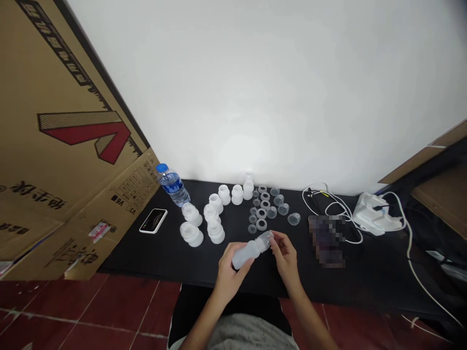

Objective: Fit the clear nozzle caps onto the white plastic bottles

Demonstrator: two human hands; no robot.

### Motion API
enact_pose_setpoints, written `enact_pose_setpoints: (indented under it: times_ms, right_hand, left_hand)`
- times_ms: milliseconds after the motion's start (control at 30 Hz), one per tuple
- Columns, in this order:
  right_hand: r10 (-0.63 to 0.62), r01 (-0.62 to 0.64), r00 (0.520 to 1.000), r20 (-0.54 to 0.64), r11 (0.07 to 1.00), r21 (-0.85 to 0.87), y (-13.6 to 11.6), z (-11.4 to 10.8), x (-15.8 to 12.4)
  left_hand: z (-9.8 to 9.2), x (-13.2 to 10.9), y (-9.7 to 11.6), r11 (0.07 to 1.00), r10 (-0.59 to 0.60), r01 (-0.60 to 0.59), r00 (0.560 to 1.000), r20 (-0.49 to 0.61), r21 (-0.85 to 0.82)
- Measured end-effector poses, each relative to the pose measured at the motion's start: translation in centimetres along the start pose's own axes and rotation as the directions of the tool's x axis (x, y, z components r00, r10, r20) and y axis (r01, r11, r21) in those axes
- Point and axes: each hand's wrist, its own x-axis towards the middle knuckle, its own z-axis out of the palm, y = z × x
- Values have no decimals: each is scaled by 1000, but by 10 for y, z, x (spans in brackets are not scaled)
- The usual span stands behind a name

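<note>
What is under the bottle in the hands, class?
The black table shows below the bottle; the left hand covers the view of whatever is directly beneath.

Room to pass lies in front of the white caps (216,231), along the table edge (146,265); small rings (260,213) crowd their right, a phone (153,220) and water bottle (174,187) their left.

A dark object (326,240), blurred beyond recognition

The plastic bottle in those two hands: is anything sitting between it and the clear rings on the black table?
Nothing visible. The plastic bottle, held by the left hand and right hand, sits just in front of the clear rings, with only black tabletop showing between them.
</note>
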Motion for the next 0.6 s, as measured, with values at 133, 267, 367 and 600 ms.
enact_pose_setpoints:
  times_ms: [133, 267, 367, 600]
  right_hand:
    - [-33, 33, 999, 4, 997, -65, -2, -1, -1]
    - [-7, 10, 1000, 27, 994, -109, -2, -6, 1]
    - [7, 3, 997, 72, 992, -129, -1, -8, 0]
    - [-1, 16, 995, 103, 989, -149, -6, -8, -3]
  left_hand:
    - [0, -1, -4, 1000, -3, 3, 1000, 6, 14]
    - [-1, -4, -7, 1000, -1, 1, 1000, -7, 8]
    - [-2, -6, -8, 999, -25, 25, 999, -43, -21]
    - [-2, -5, -9, 998, -18, 15, 999, -41, -63]
